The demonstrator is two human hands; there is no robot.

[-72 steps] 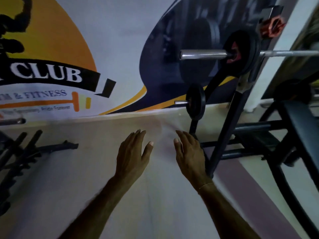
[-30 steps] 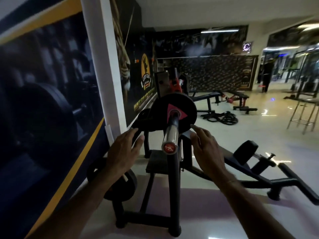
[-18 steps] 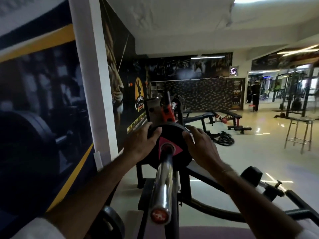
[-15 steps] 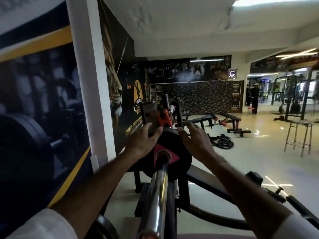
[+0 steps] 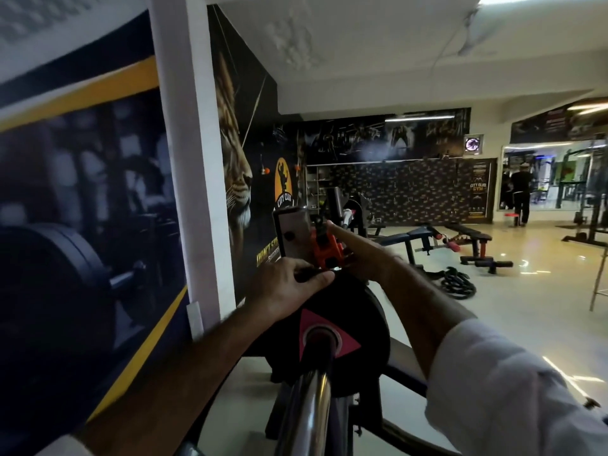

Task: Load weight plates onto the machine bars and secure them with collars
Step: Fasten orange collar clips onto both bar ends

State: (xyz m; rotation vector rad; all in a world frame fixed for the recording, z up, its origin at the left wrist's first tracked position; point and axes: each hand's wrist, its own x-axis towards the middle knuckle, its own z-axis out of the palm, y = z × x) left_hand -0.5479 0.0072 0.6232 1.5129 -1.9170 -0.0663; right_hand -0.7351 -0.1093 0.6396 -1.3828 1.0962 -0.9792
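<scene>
Since half a second ago my right hand [image 5: 363, 258] has left the plate [image 5: 365, 324] for the orange collar [image 5: 327, 250], fingers loosely open against it. Left hand [image 5: 283, 292] fingers curl over the plate's top rim. Plate's heavy and rigid; collar looks light, so I'd pinch its body.

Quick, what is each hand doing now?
Left hand: gripping the top edge of the black plate.
Right hand: reaching to the orange collar; grip unclear.

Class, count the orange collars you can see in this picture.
1: the orange collar sits above the black plate, behind the left hand and beside the right hand. Others may be hidden.
</scene>
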